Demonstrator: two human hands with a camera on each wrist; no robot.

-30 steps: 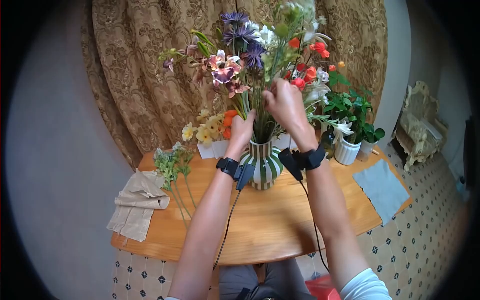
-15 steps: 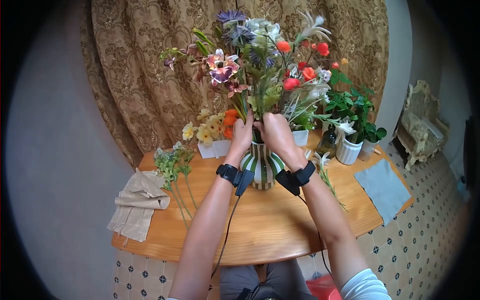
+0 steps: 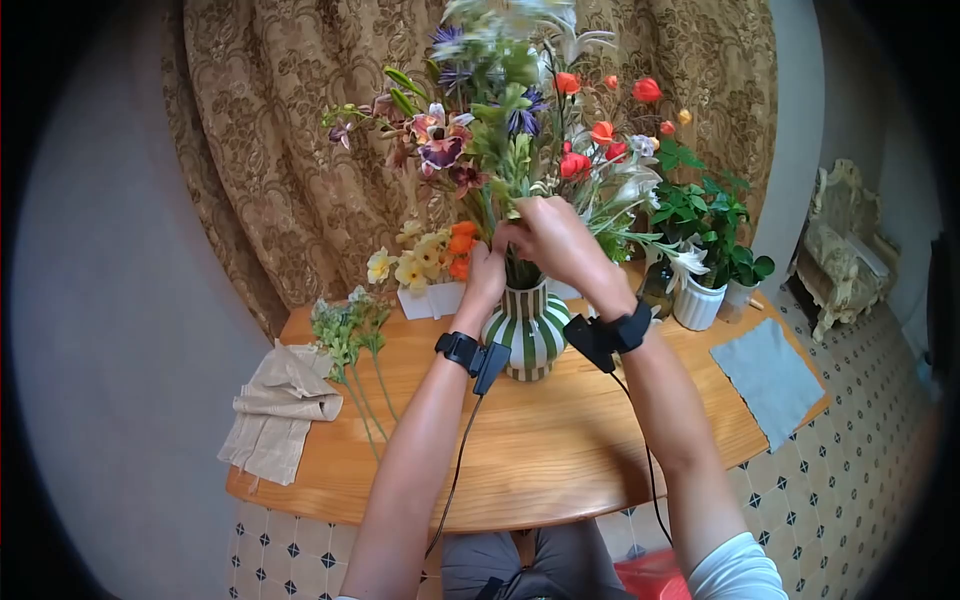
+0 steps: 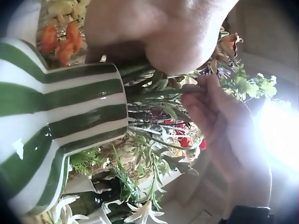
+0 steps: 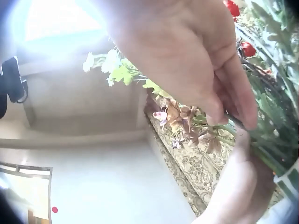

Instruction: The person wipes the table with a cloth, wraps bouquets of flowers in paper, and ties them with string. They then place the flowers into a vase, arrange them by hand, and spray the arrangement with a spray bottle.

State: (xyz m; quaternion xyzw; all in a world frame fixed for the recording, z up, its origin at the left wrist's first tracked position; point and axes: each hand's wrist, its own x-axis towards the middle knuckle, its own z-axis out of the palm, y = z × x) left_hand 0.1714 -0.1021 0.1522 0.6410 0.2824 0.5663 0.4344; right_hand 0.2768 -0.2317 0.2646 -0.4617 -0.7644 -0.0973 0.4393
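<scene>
A green-and-white striped vase (image 3: 528, 335) stands on the wooden table, full of mixed flowers. My right hand (image 3: 562, 242) is above its mouth, thumb and fingers pinching the stem (image 4: 161, 94) of a leafy flower spray (image 3: 510, 125). The spray's pale top is blurred, in front of purple flowers. At the left of the vase mouth, my left hand (image 3: 484, 280) holds the bunched stems; its fingertips are hidden behind them. Pink-purple orchids (image 3: 440, 138) lean out to the left, and red blossoms (image 3: 575, 165) spread to the right.
Loose flower sprays (image 3: 350, 335) lie on the left of the table, beside crumpled brown paper (image 3: 275, 410). Yellow flowers (image 3: 420, 262) stand behind. At right are a white pot (image 3: 697, 304) with a green plant and a grey cloth (image 3: 768, 380). A patterned curtain (image 3: 270, 150) hangs behind.
My right hand came down to the vase mouth, then rose slightly with the leafy spray, whose top now stands higher and further left. My left hand has stayed at the stems.
</scene>
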